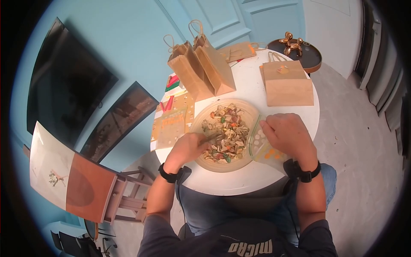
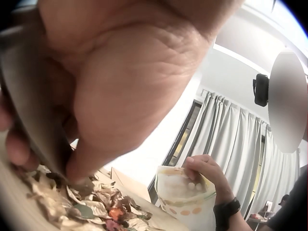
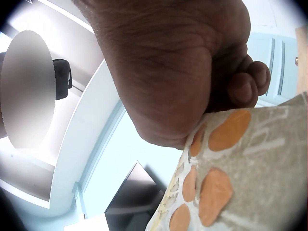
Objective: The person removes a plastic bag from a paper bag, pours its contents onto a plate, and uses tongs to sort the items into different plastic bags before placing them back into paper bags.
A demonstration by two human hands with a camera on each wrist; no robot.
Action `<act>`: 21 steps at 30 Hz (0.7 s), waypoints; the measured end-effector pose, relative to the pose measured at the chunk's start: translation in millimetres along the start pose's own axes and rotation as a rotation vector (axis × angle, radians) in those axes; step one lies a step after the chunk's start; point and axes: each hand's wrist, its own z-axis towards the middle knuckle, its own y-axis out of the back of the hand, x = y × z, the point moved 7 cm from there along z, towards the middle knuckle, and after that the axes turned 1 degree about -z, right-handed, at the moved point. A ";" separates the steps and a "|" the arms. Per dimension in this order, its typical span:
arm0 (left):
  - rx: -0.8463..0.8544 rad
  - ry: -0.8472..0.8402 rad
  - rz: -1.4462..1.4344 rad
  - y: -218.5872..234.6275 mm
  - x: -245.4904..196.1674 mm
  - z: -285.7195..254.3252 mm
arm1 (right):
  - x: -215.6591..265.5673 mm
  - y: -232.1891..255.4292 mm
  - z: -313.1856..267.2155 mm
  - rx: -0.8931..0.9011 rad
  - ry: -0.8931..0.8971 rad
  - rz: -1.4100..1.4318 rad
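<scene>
Left hand [image 1: 188, 147]: fingers curled round a metal scoop [image 1: 212, 138], gripping it; the scoop's tip is sunk in the dried mix [image 1: 224, 132], low at the near left of the pile. The left wrist view shows the grey blade pressed between thumb and fingers, edge down among petals and chips.

Right hand [image 1: 286, 133]: fingers bent and pinching the top edge of a clear zip bag [image 1: 263, 147] printed with orange dots; the bag lies just beside the bowl's right rim, its green seal strip against that rim. The right wrist view shows the dotted film held under the knuckles.

Bowl [image 1: 252, 112]: wide, shallow, pale, at the centre of the round white bench [image 1: 248, 81], heaped with the dried mix.

Further items on the bench: two upright brown paper bags [image 1: 201, 68] behind the bowl; one flat paper bag [image 1: 287, 83] at the right rear; dotted sheets [image 1: 171, 122] at the left edge. A gold balloon-dog figure [image 1: 291, 43] stands on a dark tray beyond the bench.
</scene>
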 end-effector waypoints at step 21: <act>-0.084 -0.231 -0.130 42.1 -96.1 -29.6 | 1.9 -3.7 0.4 -0.012 0.016 -0.017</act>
